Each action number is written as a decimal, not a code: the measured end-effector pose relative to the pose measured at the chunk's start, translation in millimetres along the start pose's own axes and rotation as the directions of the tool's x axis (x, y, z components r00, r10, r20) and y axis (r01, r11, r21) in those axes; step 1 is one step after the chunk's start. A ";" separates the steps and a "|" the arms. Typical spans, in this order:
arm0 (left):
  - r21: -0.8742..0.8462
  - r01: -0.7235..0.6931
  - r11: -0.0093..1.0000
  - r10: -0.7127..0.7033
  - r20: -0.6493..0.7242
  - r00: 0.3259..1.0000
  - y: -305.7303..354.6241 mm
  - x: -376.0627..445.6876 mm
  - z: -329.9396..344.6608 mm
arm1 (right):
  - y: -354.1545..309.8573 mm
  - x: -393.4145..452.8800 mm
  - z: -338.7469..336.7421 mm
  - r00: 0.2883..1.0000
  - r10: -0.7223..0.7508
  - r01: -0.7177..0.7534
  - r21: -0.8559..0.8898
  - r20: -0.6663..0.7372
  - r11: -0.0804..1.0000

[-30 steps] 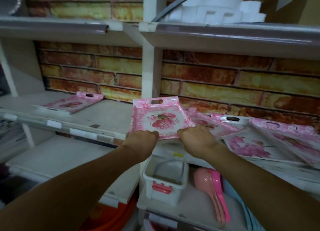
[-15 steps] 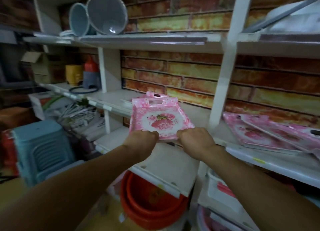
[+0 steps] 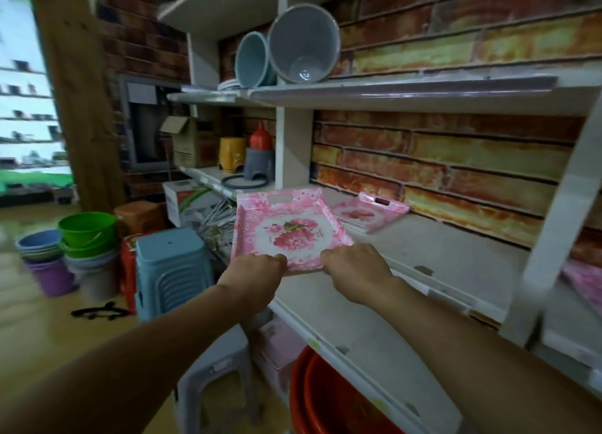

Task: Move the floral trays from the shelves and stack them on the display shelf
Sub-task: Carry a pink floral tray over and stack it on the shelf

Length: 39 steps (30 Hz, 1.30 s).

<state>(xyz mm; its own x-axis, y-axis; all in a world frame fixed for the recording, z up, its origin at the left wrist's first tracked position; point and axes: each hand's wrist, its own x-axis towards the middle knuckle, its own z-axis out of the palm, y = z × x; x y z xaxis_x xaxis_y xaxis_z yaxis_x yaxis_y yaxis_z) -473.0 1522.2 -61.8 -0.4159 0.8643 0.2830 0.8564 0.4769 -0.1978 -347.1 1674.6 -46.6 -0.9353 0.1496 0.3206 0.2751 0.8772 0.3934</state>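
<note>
I hold a pink floral tray (image 3: pixel 286 226) in front of me by its near edge, above the front left corner of a white shelf (image 3: pixel 439 270). My left hand (image 3: pixel 257 266) grips the tray's near left corner and my right hand (image 3: pixel 353 266) grips its near right corner. A second pink floral tray (image 3: pixel 369 213) lies flat on the same shelf against the brick wall, behind and to the right of the held one. The pink edge of further trays (image 3: pixel 583 279) shows at the far right, past a white upright.
A white upright (image 3: pixel 553 212) divides the shelving on the right. Grey and blue basins (image 3: pixel 303 42) lie on the upper shelf. Blue stools (image 3: pixel 169 270), stacked buckets (image 3: pixel 86 235) and a red tub (image 3: pixel 329 397) stand low at left and under the shelf.
My view and the held tray have swung to the left along the shelving, away from the pile of trays on the right. Both hands keep the same grip.
</note>
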 end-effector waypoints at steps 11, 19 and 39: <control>0.064 0.126 0.990 -0.130 0.056 0.990 -87.7 38.9 12.0 | -22.4 125.3 33.3 0.990 -0.119 0.123 0.055 -0.071 0.991; 0.038 0.073 0.997 -0.075 0.040 0.996 -170.5 99.4 53.2 | -39.0 211.5 59.4 0.998 -0.053 0.054 0.031 -0.043 0.998; -0.042 -0.401 0.915 0.392 -0.140 0.909 -165.6 323.4 116.3 | 59.0 265.3 113.5 0.906 0.398 -0.376 -0.159 0.143 0.913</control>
<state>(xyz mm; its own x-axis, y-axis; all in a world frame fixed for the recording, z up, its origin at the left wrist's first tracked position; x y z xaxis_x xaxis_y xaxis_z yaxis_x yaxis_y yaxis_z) -784.9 1741.3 -46.7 0.0003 0.9503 0.3114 0.9635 0.0831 -0.2547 -604.3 1817.8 -36.2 -0.7699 0.5497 0.3240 0.6380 0.6720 0.3759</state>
